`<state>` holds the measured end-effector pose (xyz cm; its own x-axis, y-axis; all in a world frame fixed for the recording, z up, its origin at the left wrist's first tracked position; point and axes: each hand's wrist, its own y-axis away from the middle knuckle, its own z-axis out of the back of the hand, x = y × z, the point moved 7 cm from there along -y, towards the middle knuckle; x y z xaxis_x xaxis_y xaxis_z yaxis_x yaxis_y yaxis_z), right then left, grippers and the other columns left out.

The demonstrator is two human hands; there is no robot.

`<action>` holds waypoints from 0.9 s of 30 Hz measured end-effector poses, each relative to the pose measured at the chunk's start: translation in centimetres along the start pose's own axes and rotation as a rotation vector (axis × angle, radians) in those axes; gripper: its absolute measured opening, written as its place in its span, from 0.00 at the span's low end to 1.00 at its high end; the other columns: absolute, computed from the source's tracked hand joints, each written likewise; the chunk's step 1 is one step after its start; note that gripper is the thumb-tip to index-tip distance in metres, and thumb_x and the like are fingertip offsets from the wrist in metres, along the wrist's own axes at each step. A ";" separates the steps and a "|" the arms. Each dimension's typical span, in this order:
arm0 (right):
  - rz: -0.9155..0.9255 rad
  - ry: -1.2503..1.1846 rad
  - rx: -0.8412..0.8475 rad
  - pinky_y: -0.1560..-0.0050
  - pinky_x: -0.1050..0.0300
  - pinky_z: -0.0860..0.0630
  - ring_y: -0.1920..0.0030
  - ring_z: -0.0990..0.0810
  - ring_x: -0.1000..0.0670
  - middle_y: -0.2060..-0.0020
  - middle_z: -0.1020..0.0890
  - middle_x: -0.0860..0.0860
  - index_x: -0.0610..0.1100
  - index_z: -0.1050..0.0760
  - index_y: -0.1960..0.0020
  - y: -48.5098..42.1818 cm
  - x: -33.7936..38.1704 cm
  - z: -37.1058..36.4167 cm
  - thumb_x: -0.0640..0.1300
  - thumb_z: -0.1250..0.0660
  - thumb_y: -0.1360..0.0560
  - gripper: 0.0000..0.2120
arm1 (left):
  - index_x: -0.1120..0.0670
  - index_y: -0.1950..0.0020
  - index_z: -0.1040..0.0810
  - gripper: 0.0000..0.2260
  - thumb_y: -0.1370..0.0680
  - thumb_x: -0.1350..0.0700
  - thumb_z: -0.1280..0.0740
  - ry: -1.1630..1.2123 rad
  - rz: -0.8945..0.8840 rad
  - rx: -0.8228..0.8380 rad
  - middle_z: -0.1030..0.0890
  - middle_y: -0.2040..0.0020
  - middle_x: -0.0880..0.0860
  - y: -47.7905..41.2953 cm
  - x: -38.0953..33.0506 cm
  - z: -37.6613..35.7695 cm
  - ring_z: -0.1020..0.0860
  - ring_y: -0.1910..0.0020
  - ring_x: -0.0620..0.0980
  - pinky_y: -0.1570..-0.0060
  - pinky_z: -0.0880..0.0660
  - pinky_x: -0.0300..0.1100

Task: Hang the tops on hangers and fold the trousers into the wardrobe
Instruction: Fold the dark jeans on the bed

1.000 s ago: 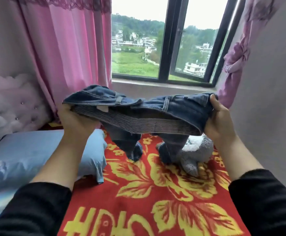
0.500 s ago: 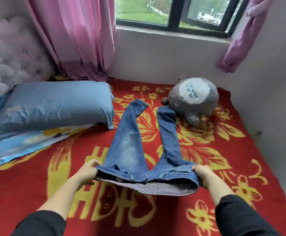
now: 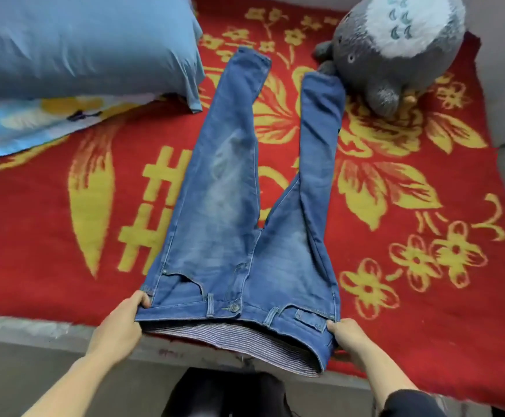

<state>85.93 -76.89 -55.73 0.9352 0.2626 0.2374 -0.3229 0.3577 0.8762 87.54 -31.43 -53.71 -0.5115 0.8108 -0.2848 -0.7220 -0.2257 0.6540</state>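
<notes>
You're looking straight down at a bed covered by a red blanket (image 3: 395, 311) with big yellow flowers and yellow characters woven into it, and its near edge runs across the lower part of the frame above a grey strip of bed frame (image 3: 34, 335). In the upper left sits a blue pillow (image 3: 79, 46), and under it a lighter blue sheet with yellow prints (image 3: 34, 121) pokes out toward the left edge. In the upper right a grey plush toy (image 3: 395, 49) with a white belly lies on the blanket, pressed up near the wall. Down the middle of the frame the blue jeans (image 3: 224, 206) lie front side up, button showing, legs spread in a narrow V toward the top, the right leg's hem touching the plush toy's paw. The waistband hangs just over the near edge of the bed, and its striped lining gapes open at the bottom. Your left hand (image 3: 119, 326) is closed on the left corner of the waistband, thumb on top of the denim and fingers tucked underneath. Your right hand (image 3: 347, 335) pinches the right corner the same way, thumb over the belt-loop side, fingers under the fabric. Both forearms reach in from the bottom, a black sleeve (image 3: 410, 404) showing at the lower right, and dark clothing sits at the bottom centre.
</notes>
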 end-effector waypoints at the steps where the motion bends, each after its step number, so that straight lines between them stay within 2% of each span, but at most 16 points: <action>1: 0.015 0.056 0.007 0.65 0.53 0.29 0.69 0.28 0.47 0.66 0.24 0.43 0.36 0.25 0.59 -0.9 -0.9 -0.9 0.35 0.41 0.22 0.09 | 0.42 0.54 0.35 0.21 0.33 0.69 0.44 -0.025 0.004 0.007 0.26 0.55 0.49 -0.4 0.9 -1.2 0.26 0.58 0.54 0.57 0.28 0.49; 3: 0.072 0.243 0.004 0.61 0.52 0.28 0.63 0.24 0.45 0.63 0.22 0.41 0.41 0.27 0.63 -2.8 -2.4 -2.7 0.36 0.40 0.22 0.11 | 0.41 0.49 0.34 0.23 0.31 0.69 0.44 -0.100 0.026 0.042 0.27 0.48 0.52 -1.2 1.9 -4.2 0.27 0.51 0.56 0.50 0.27 0.53; 4: 0.100 0.368 -0.004 0.58 0.52 0.30 0.58 0.23 0.42 0.58 0.21 0.40 0.42 0.28 0.61 -3.3 -2.7 -3.4 0.37 0.41 0.23 0.09 | 0.43 0.43 0.34 0.23 0.29 0.68 0.43 -0.168 0.056 0.069 0.29 0.41 0.54 -1.6 2.1 -5.8 0.29 0.45 0.56 0.46 0.28 0.53; 6: 0.153 0.544 -0.060 0.57 0.54 0.34 0.47 0.23 0.39 0.48 0.21 0.39 0.41 0.33 0.54 -4.4 -2.7 -4.0 0.37 0.41 0.25 0.01 | 0.47 0.33 0.36 0.24 0.27 0.63 0.39 -0.302 0.145 0.079 0.39 0.29 0.56 -2.3 1.2 -8.3 0.39 0.33 0.57 0.37 0.33 0.53; 8: 0.231 0.540 -0.128 0.57 0.53 0.34 0.46 0.24 0.39 0.46 0.23 0.40 0.42 0.35 0.51 -5.6 -1.6 -3.7 0.39 0.40 0.26 0.05 | 0.48 0.29 0.37 0.26 0.27 0.61 0.36 -0.303 0.157 -0.012 0.48 0.25 0.58 -2.7 -1.7 -10.2 0.48 0.27 0.57 0.32 0.41 0.54; 11: 0.436 0.511 -0.240 0.52 0.50 0.31 0.49 0.26 0.41 0.47 0.25 0.43 0.42 0.33 0.48 -7.2 2.8 -2.6 0.42 0.38 0.26 0.08 | 0.49 0.28 0.38 0.26 0.25 0.59 0.37 -0.187 -0.017 -0.115 0.50 0.24 0.56 -2.3 -8.2 -13.9 0.51 0.26 0.56 0.30 0.46 0.55; 13: 0.559 0.517 -0.315 0.50 0.49 0.30 0.48 0.26 0.41 0.47 0.27 0.44 0.42 0.32 0.45 -8.3 6.3 -1.8 0.44 0.37 0.25 0.11 | 0.48 0.27 0.39 0.25 0.24 0.56 0.39 -0.119 -0.151 -0.118 0.51 0.23 0.54 -1.8 -12.9 -17.0 0.52 0.25 0.54 0.30 0.48 0.53; 17: 0.671 0.607 -0.382 0.49 0.46 0.29 0.42 0.27 0.39 0.42 0.29 0.43 0.41 0.35 0.38 -10.7 11.7 -1.3 0.51 0.34 0.25 0.21 | 0.47 0.25 0.43 0.23 0.21 0.50 0.44 -0.099 -0.335 -0.050 0.55 0.22 0.51 -0.7 -19.7 -23.4 0.57 0.24 0.50 0.28 0.53 0.48; 19: 0.674 0.698 -0.385 0.51 0.47 0.29 0.42 0.26 0.38 0.42 0.28 0.42 0.40 0.35 0.40 -12.3 13.0 -1.2 0.52 0.33 0.26 0.22 | 0.46 0.23 0.47 0.26 0.20 0.44 0.45 -0.107 -0.328 0.040 0.59 0.22 0.51 -0.2 -21.1 -26.7 0.63 0.24 0.51 0.27 0.59 0.52; 20: 0.696 0.737 -0.374 0.54 0.48 0.30 0.45 0.25 0.38 0.45 0.26 0.42 0.40 0.34 0.44 -12.9 13.4 -1.2 0.50 0.34 0.25 0.17 | 0.45 0.23 0.50 0.29 0.21 0.40 0.46 -0.115 -0.303 0.084 0.62 0.22 0.51 0.1 -21.4 -28.1 0.67 0.25 0.53 0.28 0.62 0.57; 21: 0.698 0.690 -0.359 0.57 0.50 0.33 0.49 0.25 0.38 0.50 0.25 0.41 0.40 0.32 0.49 -13.8 13.6 -0.8 0.47 0.36 0.25 0.11 | 0.45 0.22 0.53 0.33 0.23 0.36 0.46 -0.129 -0.281 0.113 0.65 0.23 0.51 0.2 -21.7 -29.2 0.72 0.27 0.56 0.30 0.64 0.62; 22: 0.657 0.511 -0.350 0.60 0.51 0.35 0.55 0.26 0.39 0.57 0.25 0.41 0.41 0.32 0.56 -15.0 13.4 0.4 0.43 0.37 0.25 0.06 | 0.45 0.22 0.57 0.37 0.25 0.33 0.46 -0.147 -0.261 0.129 0.69 0.24 0.52 0.3 -21.9 -30.1 0.75 0.29 0.58 0.32 0.65 0.66; 24: 0.482 -0.033 -0.277 0.65 0.51 0.38 0.64 0.31 0.45 0.68 0.30 0.45 0.42 0.32 0.65 -17.4 11.6 3.0 0.38 0.38 0.28 0.08 | 0.45 0.23 0.63 0.44 0.29 0.29 0.44 -0.190 -0.236 0.137 0.73 0.26 0.54 0.4 -22.2 -30.9 0.78 0.31 0.61 0.34 0.64 0.70; 25: 0.338 -0.253 -0.237 0.68 0.53 0.37 0.69 0.31 0.47 0.72 0.31 0.47 0.42 0.31 0.67 -18.3 9.7 4.0 0.36 0.37 0.28 0.09 | 0.46 0.23 0.65 0.46 0.30 0.30 0.42 -0.226 -0.229 0.135 0.74 0.26 0.56 0.5 -22.4 -31.1 0.78 0.32 0.63 0.35 0.64 0.71; 26: 0.229 -0.352 -0.182 0.71 0.56 0.36 0.74 0.31 0.49 0.74 0.30 0.48 0.43 0.30 0.66 -18.8 7.8 4.4 0.36 0.36 0.28 0.09 | 0.47 0.24 0.67 0.47 0.29 0.32 0.40 -0.270 -0.225 0.129 0.74 0.27 0.57 0.6 -22.6 -31.3 0.77 0.32 0.65 0.36 0.62 0.73; 27: 0.183 -0.350 -0.121 0.73 0.59 0.32 0.76 0.30 0.51 0.75 0.28 0.49 0.44 0.29 0.63 -18.9 6.4 4.4 0.37 0.36 0.26 0.08 | 0.48 0.24 0.67 0.46 0.28 0.37 0.38 -0.308 -0.219 0.120 0.74 0.27 0.59 0.7 -22.8 -31.4 0.76 0.32 0.67 0.36 0.61 0.74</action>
<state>98.61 -85.90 -68.97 0.8469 0.0190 0.5314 -0.4840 0.4418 0.7554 84.08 -67.05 -68.77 -0.1744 0.9609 -0.2152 -0.7298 0.0206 0.6834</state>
